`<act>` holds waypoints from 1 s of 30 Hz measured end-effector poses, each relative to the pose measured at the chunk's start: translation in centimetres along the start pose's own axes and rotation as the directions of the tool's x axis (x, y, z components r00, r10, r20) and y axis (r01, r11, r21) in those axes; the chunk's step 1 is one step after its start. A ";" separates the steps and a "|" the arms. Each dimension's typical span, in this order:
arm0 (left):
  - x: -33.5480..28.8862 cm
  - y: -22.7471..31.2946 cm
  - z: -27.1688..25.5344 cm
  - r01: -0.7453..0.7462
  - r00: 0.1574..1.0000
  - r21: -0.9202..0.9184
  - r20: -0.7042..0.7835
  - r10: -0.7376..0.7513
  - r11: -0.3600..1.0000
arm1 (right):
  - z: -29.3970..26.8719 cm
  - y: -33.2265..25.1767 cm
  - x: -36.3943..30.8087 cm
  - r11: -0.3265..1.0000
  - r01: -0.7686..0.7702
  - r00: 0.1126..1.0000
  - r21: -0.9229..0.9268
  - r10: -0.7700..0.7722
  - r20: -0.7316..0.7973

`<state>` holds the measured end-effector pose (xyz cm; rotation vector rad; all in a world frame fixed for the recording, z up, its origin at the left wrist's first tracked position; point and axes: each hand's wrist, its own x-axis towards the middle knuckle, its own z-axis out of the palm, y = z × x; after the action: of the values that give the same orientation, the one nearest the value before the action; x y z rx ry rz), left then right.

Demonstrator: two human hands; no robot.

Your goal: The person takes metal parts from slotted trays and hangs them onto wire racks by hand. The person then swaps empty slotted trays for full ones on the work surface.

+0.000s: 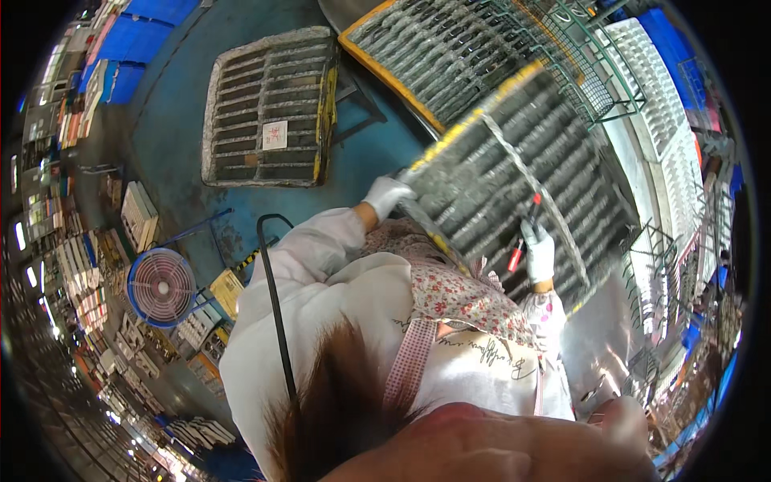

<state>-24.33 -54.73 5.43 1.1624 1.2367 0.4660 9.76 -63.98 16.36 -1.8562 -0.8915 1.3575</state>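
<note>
A large grey slatted rack (474, 181) with a yellow edge lies tilted across in front of me. My left hand (388, 198), in a white glove, is closed on its near left edge. Above the slats, my right hand (540, 255), also gloved in white, grips a slim black tool with red parts (515, 258). One red part shows below the fingers and another beyond them; the exact kind of tool I cannot make out. Whether its far end touches the rack is unclear.
A similar rack (269, 84) with a white paper tag stands at the far left. Another yellow-edged rack (401, 32) lies beyond mine, beside a green wire basket (598, 76). White racks (666, 120) line the right. A round fan (162, 287) stands on the left.
</note>
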 end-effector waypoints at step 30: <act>-15.3 -17.9 -23.6 0.036 0.526 0.213 -0.835 0.163 0.976 | -0.6 4.9 5.7 0.930 -0.120 0.856 -0.348 -0.081 -0.511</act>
<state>-55.77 -64.19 -0.34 1.1763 2.1494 1.0786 12.27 -62.04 9.57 -2.3652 -0.8728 0.6472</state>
